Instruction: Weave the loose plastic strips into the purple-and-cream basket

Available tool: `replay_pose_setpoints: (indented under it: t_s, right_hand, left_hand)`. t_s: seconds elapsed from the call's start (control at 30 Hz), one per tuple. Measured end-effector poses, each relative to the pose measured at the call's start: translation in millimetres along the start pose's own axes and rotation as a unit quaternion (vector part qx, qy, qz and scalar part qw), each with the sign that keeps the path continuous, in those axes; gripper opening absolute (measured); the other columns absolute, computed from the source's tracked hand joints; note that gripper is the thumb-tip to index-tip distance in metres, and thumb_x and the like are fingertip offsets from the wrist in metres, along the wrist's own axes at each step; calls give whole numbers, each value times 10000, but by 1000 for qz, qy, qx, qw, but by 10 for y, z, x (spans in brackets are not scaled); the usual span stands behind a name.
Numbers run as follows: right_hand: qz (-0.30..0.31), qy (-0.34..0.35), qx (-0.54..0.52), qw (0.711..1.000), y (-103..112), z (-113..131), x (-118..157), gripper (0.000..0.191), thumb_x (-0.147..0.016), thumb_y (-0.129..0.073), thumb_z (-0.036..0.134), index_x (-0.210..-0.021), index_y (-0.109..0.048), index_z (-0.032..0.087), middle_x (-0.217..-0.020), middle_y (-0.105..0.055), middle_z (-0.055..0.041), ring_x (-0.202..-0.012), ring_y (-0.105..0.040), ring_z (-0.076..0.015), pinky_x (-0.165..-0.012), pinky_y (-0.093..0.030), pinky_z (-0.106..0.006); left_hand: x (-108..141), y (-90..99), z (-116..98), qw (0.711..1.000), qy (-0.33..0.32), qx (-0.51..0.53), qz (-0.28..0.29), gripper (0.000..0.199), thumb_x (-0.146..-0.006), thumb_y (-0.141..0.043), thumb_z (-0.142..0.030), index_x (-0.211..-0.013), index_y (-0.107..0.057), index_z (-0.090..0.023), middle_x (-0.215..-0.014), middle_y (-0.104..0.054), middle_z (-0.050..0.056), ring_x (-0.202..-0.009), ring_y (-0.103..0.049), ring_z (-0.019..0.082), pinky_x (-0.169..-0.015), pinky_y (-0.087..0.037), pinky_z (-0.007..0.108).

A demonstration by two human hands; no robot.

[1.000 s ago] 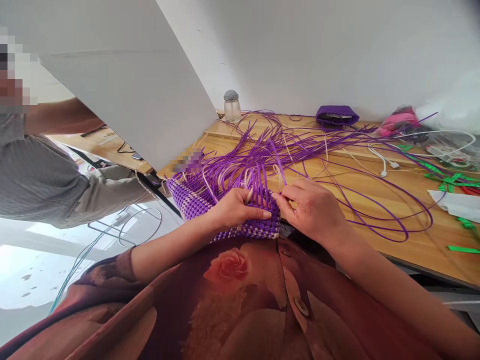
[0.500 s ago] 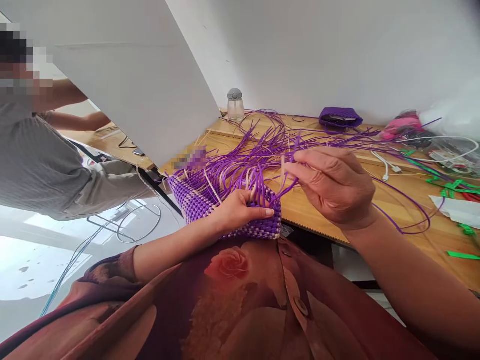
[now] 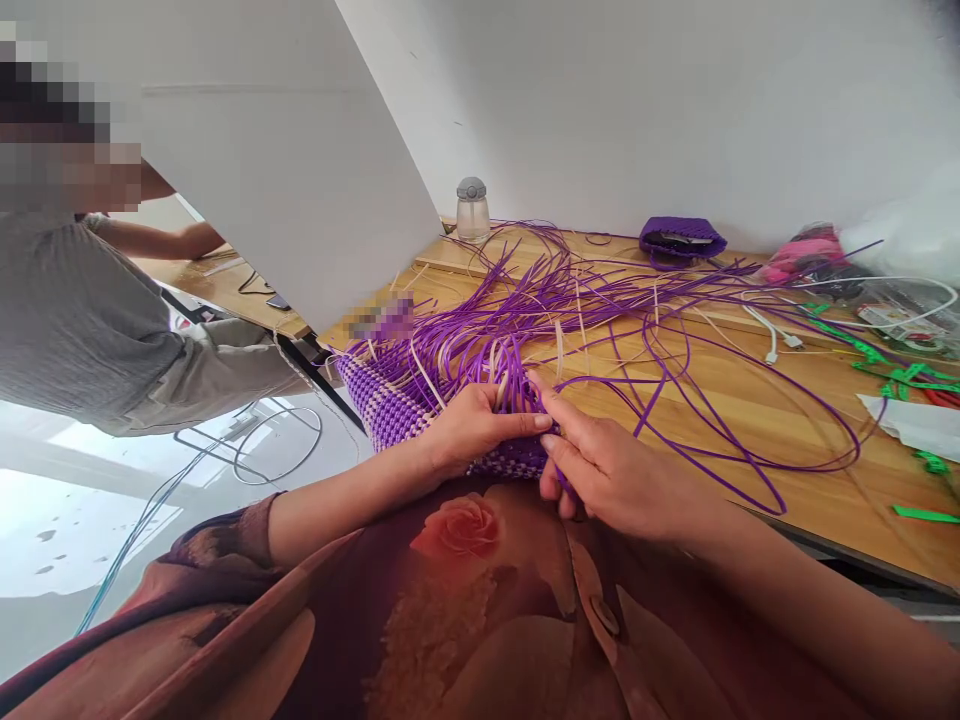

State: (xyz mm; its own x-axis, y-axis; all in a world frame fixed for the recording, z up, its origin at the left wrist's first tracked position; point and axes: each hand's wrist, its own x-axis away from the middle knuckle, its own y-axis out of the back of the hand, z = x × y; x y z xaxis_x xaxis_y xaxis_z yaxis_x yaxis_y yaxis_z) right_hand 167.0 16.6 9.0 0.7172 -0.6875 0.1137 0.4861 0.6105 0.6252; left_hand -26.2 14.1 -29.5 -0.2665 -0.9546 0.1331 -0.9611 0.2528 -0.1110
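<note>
A partly woven basket (image 3: 386, 405) in purple and white plastic strands sits in front of my body at the table's edge. My left hand (image 3: 476, 430) is closed on its near wall, thumb outside and fingers hidden behind the rim. At the basket's right corner, my right hand (image 3: 604, 475) pinches a purple strand, its thumb and index finger close to my left thumb. Exactly where the strand passes is hidden by the fingers. Many loose purple and cream strands (image 3: 517, 300) rise from the basket and fan out over the table.
On the wooden table (image 3: 750, 400) stand a grey-lidded bottle (image 3: 472, 212) and a small purple woven basket (image 3: 682, 238). White cables (image 3: 772, 335), green strips (image 3: 915, 380) and a paper sheet (image 3: 911, 425) lie right. Beyond a white partition (image 3: 292, 180), another person in grey sits left.
My right hand has come down and left from above the table to the basket's corner. Purple strands it held up now loop across the tabletop. My left hand keeps its hold.
</note>
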Motion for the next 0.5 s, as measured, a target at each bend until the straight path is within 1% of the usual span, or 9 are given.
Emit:
replay_pose_setpoints:
  t_s: [0.07,0.13,0.17,0.2,0.27,0.33,0.37,0.43,0.5]
  right_hand:
    - [45,-38,-96,994,-11,13,-35,729,-1003,-340,208,-1605,67,259,-733,-704,16,-540,-676,-136,-461,-501,-221]
    - [58,-59,-118,990,-24,-3,-61,738,-1004,-356,238,-1602,73,285,-725,-698,23,-538,-680,-148,-433,-493,-228]
    - [49,-57,-97,992,-27,-20,-66,738,-998,-381,247,-1608,34,269,-722,-701,20,-536,-679,-152,-446,-498,-239]
    - [28,-45,-54,997,-25,-41,-64,724,-990,-416,260,-1612,-45,242,-734,-712,7,-549,-681,-158,-480,-508,-256]
    - [-54,1,75,996,-7,-97,-52,619,-975,-484,288,-1561,-309,192,-821,-747,-41,-636,-698,-178,-587,-524,-301]
    - [-151,59,195,967,29,-164,-40,441,-973,-508,282,-1403,-552,195,-969,-761,-73,-787,-710,-203,-698,-515,-333]
    - [-188,85,239,949,52,-195,-37,367,-976,-504,262,-1318,-625,212,-1016,-756,-69,-848,-704,-210,-727,-502,-336]
    - [-232,128,320,910,105,-237,-27,282,-963,-512,212,-1170,-702,234,-975,-741,-54,-871,-676,-215,-725,-471,-334]
    - [-249,158,406,865,166,-230,1,215,-930,-547,189,-1030,-733,231,-836,-689,-56,-814,-624,-226,-694,-429,-346]
  left_hand:
    - [16,-19,-19,1000,4,-5,-5,325,-687,-839,-392,-824,-723,-122,-777,-720,31,-697,-631,136,-711,-465,269]
    - [26,-41,-38,1000,11,-6,-24,321,-662,-851,-370,-811,-723,-115,-770,-721,35,-693,-630,138,-706,-468,269]
    - [27,-51,-42,999,15,-5,-38,318,-649,-856,-356,-810,-726,-115,-764,-720,33,-683,-625,136,-701,-468,268]
    - [26,-59,-42,999,19,-3,-49,312,-641,-857,-342,-813,-730,-115,-757,-718,30,-673,-620,133,-696,-468,268]
    - [15,-66,-32,998,26,-3,-63,294,-635,-850,-314,-823,-736,-119,-747,-713,26,-660,-613,133,-689,-468,271]
    - [2,-59,-15,998,28,-4,-64,278,-637,-841,-292,-834,-739,-123,-752,-712,26,-668,-616,136,-695,-471,275]
    - [-4,-52,-8,998,29,-9,-60,275,-639,-840,-288,-836,-739,-125,-755,-710,26,-671,-616,136,-698,-471,276]
    - [-7,-33,-2,998,28,-20,-58,277,-636,-849,-301,-818,-732,-129,-736,-698,18,-652,-601,126,-681,-462,268]
    - [0,-12,-6,998,19,-31,-61,286,-632,-860,-331,-779,-714,-135,-707,-681,5,-623,-574,109,-646,-443,251]
